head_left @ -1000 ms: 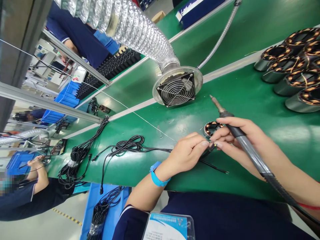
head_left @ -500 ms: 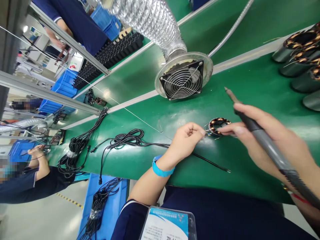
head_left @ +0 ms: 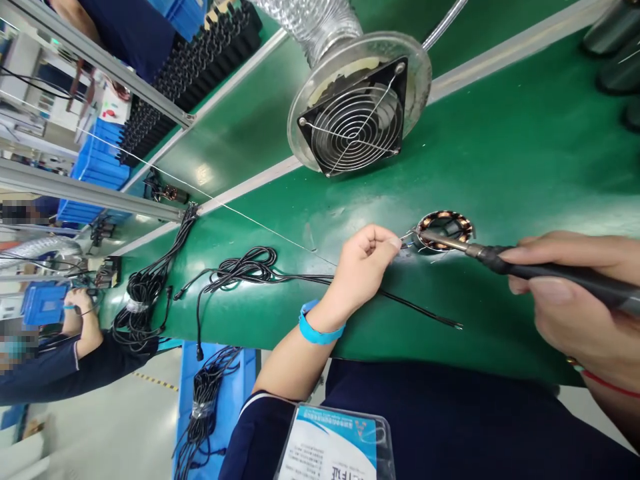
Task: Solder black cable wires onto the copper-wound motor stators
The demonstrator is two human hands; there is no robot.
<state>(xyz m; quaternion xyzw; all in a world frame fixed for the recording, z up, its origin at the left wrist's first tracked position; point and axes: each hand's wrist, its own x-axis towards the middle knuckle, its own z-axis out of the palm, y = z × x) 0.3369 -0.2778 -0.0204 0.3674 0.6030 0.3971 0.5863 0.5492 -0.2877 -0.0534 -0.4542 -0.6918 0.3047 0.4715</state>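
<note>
cables [head_left: 240, 267] coiled on the green belt [head_left: 500, 133], my left hand [head_left: 365, 257] pinching a thin wire [head_left: 280, 235] just beside the coil ring [head_left: 444, 230], soldering iron [head_left: 525, 267] tip over the ring, my right hand [head_left: 580, 300] curled around its handle

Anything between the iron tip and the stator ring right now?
Nothing visible. The soldering iron in the right hand has its tip over the stator ring; the left hand pinches wire leads at its left edge, beside the tip.
</note>
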